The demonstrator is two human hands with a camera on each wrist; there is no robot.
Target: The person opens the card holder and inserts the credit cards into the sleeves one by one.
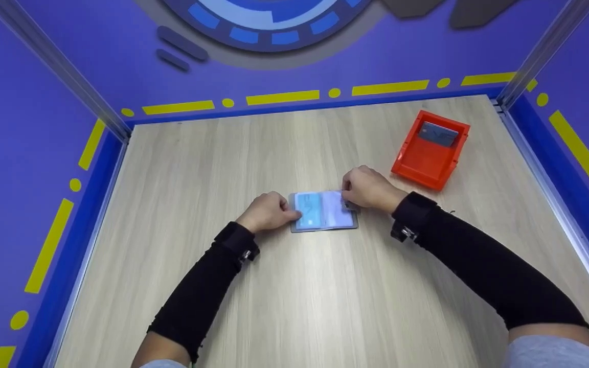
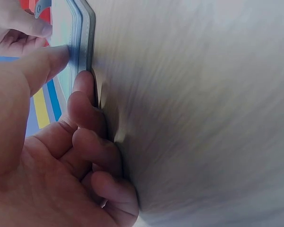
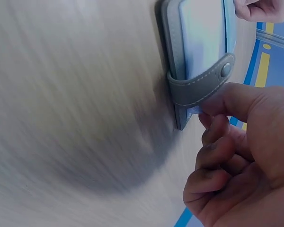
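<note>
A small grey card holder (image 3: 174, 52) lies spread open on the table, with clear plastic sleeves over its covers. On its left side a light blue card (image 1: 309, 207) shows through a sleeve; the right-hand sleeve (image 1: 336, 213) looks pale violet. My left hand (image 1: 269, 212) pinches the holder's left edge, thumb on top and fingertips at the cover's side. At the upper right edge, my right hand (image 1: 368, 188) pinches the sleeve edge between thumb and forefinger. Beside that thumb, a stitched strap (image 3: 199, 85) with a metal snap (image 3: 226, 70) curves over the sleeves.
An orange-red bin (image 1: 422, 161) stands at the back right of the wooden table (image 1: 212, 158), beyond my right hand. Inside it a dark grey card (image 1: 437, 134) leans at the far end. Blue-purple panels (image 1: 284, 76) with yellow markings enclose the back and sides.
</note>
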